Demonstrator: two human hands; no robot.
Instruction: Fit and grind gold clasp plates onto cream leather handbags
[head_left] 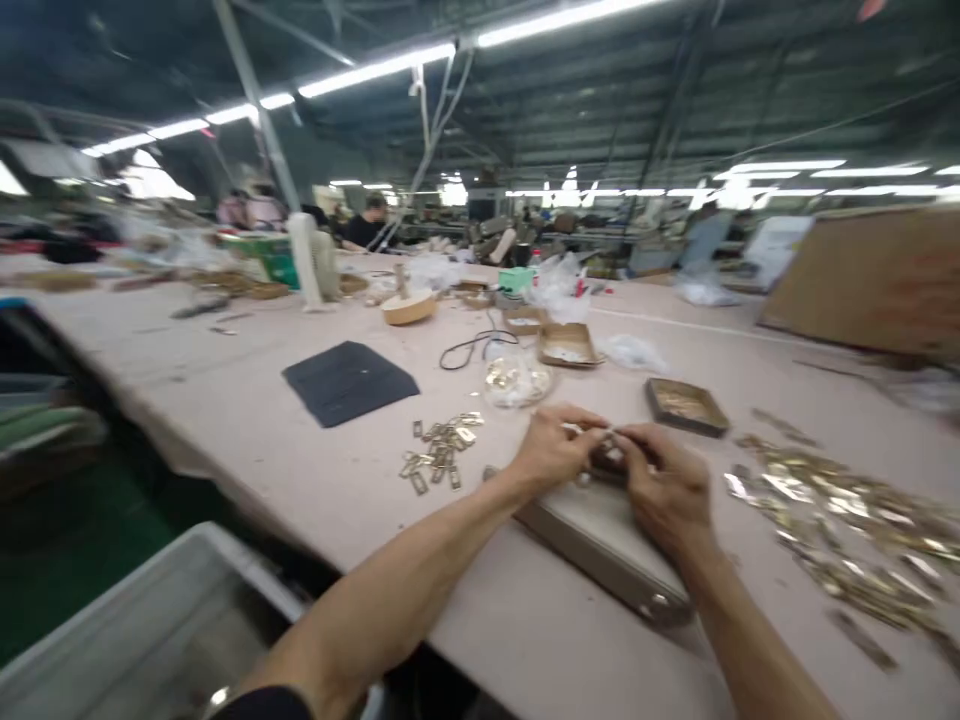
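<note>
Both my hands meet over the far end of a flat grey case (600, 545) that lies on the worktable (300, 470). My left hand (555, 445) pinches a small metal piece (609, 440) with its fingertips. My right hand (664, 485) is closed on the same small piece from the other side. Left of my hands lies a small heap of brass rectangular fittings (441, 450). A wide scatter of brass metal parts (847, 525) covers the table to the right.
A shallow tray (686, 405), an open cardboard box (568, 345), a clear bag of brass parts (517, 382), a dark fabric piece (349, 380) and a black cord (469, 350) lie beyond my hands. A grey bin (142, 630) stands below the table's near edge. People work far back.
</note>
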